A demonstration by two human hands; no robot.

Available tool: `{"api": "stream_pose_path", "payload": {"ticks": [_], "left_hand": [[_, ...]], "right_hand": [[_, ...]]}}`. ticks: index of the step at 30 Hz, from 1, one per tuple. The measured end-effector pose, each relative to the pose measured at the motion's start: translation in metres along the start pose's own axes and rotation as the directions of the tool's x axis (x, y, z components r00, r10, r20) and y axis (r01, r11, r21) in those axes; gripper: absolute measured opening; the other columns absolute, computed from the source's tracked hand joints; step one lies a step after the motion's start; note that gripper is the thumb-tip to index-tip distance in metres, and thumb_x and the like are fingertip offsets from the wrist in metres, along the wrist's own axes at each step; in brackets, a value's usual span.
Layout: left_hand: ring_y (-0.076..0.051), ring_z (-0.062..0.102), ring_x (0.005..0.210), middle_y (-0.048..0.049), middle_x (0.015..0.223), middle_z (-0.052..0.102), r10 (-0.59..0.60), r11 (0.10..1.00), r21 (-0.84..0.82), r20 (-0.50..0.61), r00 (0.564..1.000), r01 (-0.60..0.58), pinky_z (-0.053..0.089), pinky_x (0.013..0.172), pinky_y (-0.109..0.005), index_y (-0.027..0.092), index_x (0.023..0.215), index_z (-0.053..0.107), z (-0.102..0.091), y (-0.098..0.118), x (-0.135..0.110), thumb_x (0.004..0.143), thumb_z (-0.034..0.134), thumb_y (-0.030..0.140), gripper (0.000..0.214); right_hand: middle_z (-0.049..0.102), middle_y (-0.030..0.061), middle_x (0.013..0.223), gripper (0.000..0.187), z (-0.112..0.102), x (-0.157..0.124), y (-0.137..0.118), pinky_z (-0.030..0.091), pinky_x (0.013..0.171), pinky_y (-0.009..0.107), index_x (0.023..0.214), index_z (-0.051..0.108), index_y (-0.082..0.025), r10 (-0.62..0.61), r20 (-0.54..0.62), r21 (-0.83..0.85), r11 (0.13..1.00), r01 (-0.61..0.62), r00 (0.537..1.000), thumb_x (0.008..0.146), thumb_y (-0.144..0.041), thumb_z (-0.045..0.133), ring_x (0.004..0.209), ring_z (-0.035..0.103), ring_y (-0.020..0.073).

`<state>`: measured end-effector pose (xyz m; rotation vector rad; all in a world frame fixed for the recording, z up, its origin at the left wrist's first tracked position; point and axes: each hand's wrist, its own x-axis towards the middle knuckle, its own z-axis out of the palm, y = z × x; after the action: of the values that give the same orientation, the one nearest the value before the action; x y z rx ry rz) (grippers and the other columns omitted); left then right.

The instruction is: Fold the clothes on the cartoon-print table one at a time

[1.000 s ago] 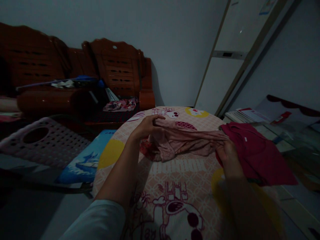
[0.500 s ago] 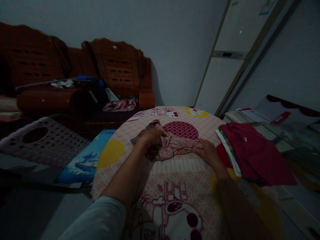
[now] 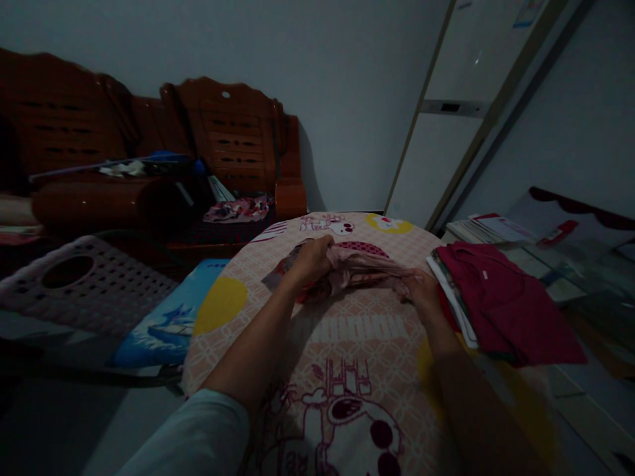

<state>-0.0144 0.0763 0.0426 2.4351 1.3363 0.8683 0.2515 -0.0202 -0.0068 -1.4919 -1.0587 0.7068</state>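
Note:
A crumpled pinkish garment (image 3: 364, 264) is stretched between my two hands, partly raised off the cloth-covered table (image 3: 357, 330). My left hand (image 3: 313, 261) is closed on its left part, fingers wrapped into the fabric. At the other end, my right hand (image 3: 421, 291) grips a bunched bit of the same garment. A darker, patterned part of fabric with red and grey shows beneath and left of my left hand; whether it belongs to the same piece I cannot tell. Just right of my right hand lies a stack of folded clothes with a magenta garment (image 3: 501, 297) on top.
A woven chair (image 3: 124, 284) with a blue printed cushion (image 3: 169, 317) stands left of the table. Behind it is a wooden sofa (image 3: 233, 139) with clothes on it. On the right, a glass surface carries papers (image 3: 496, 228). A tall white cabinet-like unit (image 3: 446, 145) stands against the wall.
Both hands have lifted the garment, which now hangs taut between them. My left hand has moved up and slightly right; my right hand has shifted right and closed on the fabric.

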Motion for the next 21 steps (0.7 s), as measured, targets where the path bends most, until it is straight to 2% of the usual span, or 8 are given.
{"api": "stream_pose_path", "payload": {"ticks": [2,5,8,10,12,14,18,21], "left_hand": [[-0.022,0.064,0.078,-0.0062,0.088,0.07,-0.004,0.976,-0.217,-0.116,0.993,-0.022,0.048,0.073,-0.03,0.016,0.107,0.066,-0.005,0.004,0.001,0.074,0.057,0.021,0.034],[-0.018,0.063,0.076,-0.0038,0.087,0.07,0.025,0.881,-0.465,-0.139,0.99,-0.088,0.049,0.071,-0.028,0.016,0.11,0.065,-0.01,0.014,0.002,0.078,0.052,0.021,0.035],[-0.019,0.064,0.082,-0.0042,0.091,0.071,0.135,0.853,-0.491,-0.119,0.984,-0.176,0.049,0.074,-0.027,0.015,0.101,0.067,-0.015,0.025,0.001,0.075,0.058,0.022,0.029],[-0.02,0.063,0.085,-0.0052,0.091,0.07,0.132,0.918,-0.353,-0.154,0.979,-0.179,0.048,0.077,-0.028,0.015,0.093,0.068,-0.019,0.03,-0.001,0.072,0.061,0.022,0.022],[-0.022,0.062,0.087,-0.0069,0.09,0.069,0.05,0.977,-0.19,-0.258,0.965,-0.101,0.046,0.08,-0.031,0.016,0.087,0.066,-0.021,0.034,-0.003,0.072,0.061,0.02,0.016],[-0.023,0.061,0.086,-0.0071,0.088,0.068,-0.035,0.988,-0.154,-0.365,0.93,-0.023,0.046,0.079,-0.031,0.016,0.086,0.064,-0.023,0.036,-0.004,0.072,0.06,0.02,0.015],[-0.016,0.058,0.074,-0.0013,0.079,0.064,-0.162,0.875,-0.482,-0.374,0.913,-0.042,0.045,0.066,-0.024,0.017,0.084,0.057,-0.024,0.035,-0.002,0.074,0.055,0.02,0.011],[-0.013,0.055,0.068,0.0017,0.073,0.06,-0.155,0.783,-0.609,-0.393,0.906,-0.13,0.043,0.062,-0.021,0.017,0.079,0.051,-0.028,0.037,-0.001,0.074,0.055,0.021,0.007]], "right_hand": [[0.062,-0.0038,0.057,0.027,0.004,-0.004,-0.014,0.042,0.036,0.022,0.089,0.058,-0.019,0.064,-0.015,0.24,0.969,-0.059,0.998,0.073,-0.04,0.065,0.039,0.055,0.0138],[0.071,0.0008,0.07,0.032,0.008,-0.009,-0.034,0.049,0.039,0.024,0.094,0.061,-0.019,0.055,0.02,0.475,0.878,-0.058,0.998,0.069,-0.035,0.071,0.048,0.064,0.0166],[0.073,0.0013,0.078,0.029,0.006,-0.011,-0.051,0.059,0.053,0.03,0.093,0.062,-0.019,-0.028,0.0,0.63,0.777,0.021,1.0,0.068,-0.027,0.073,0.061,0.069,0.0174],[0.072,-0.0013,0.076,0.024,0.002,-0.013,-0.06,0.062,0.061,0.033,0.089,0.062,-0.021,-0.096,-0.061,0.679,0.725,0.112,0.993,0.068,-0.024,0.074,0.065,0.07,0.0163],[0.071,-0.0031,0.076,0.022,-0.003,-0.016,-0.069,0.063,0.068,0.036,0.089,0.062,-0.022,-0.162,-0.102,0.694,0.695,0.187,0.982,0.07,-0.023,0.074,0.072,0.071,0.0164],[0.071,-0.0035,0.081,0.022,-0.005,-0.021,-0.077,0.062,0.072,0.038,0.091,0.062,-0.024,-0.219,-0.117,0.688,0.686,0.238,0.969,0.072,-0.024,0.074,0.077,0.071,0.0168],[0.071,-0.0024,0.089,0.024,-0.001,-0.028,-0.086,0.061,0.078,0.039,0.096,0.064,-0.024,-0.293,-0.164,0.653,0.683,0.327,0.942,0.074,-0.024,0.074,0.078,0.07,0.0155],[0.071,-0.0015,0.088,0.019,0.0,-0.029,-0.089,0.059,0.081,0.037,0.09,0.066,-0.023,-0.323,-0.153,0.645,0.684,0.342,0.934,0.073,-0.023,0.074,0.084,0.069,0.0168]]}}
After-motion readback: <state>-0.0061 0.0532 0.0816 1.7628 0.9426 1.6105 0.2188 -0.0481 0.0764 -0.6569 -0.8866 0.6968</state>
